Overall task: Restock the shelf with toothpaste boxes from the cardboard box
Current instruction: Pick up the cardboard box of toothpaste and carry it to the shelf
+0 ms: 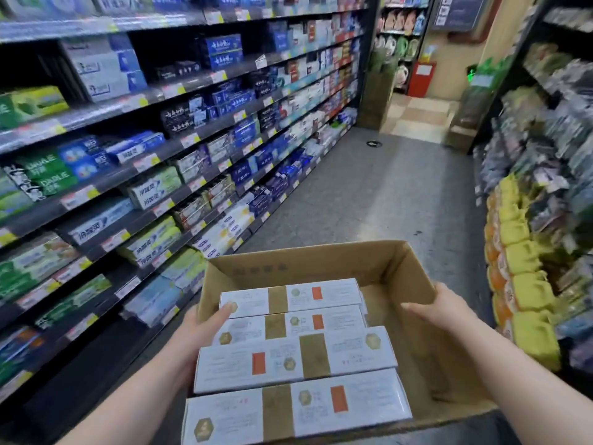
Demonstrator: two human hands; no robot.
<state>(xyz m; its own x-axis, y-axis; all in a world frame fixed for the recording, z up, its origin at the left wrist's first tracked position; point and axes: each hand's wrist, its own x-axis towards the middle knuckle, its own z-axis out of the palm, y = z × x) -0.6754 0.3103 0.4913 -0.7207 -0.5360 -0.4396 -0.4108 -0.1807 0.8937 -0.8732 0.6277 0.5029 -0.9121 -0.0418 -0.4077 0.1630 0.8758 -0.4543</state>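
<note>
This is a shop aisle with a grey floor (369,194) that runs away toward 12 o'clock. A tall shelf (128,175) full of toothpaste in blue, green and white packs fills the side from 7 o'clock up to 11 o'clock. Yellow packs (526,284) sit on racks at 3 o'clock. Down at 6 o'clock a person holds an open cardboard box (305,268) up in front of them. Inside it lie long white toothpaste boxes (295,364) with gold bands and orange marks. They lie flat, side by side, toward the 9 o'clock side, and the 3 o'clock side shows bare cardboard bottom. The left hand (205,322) has its grip on the wall at 9 o'clock. Its thumb comes over the rim and rests on one white box, and its other fingers are hidden outside the wall. The right hand (439,311) has its grip on the wall at 3 o'clock, thumb inside and fingers outside. Both grips are closed round the cardboard, and neither one holds a toothpaste box. I think the step in hand is carrying the stock to its spot on the shelf. Next the person likely needs to put the cardboard box down, or prop it on one arm. Then one hand is free to pick up a white box and slide it into a gap. I cannot tell which gap is meant.
</note>
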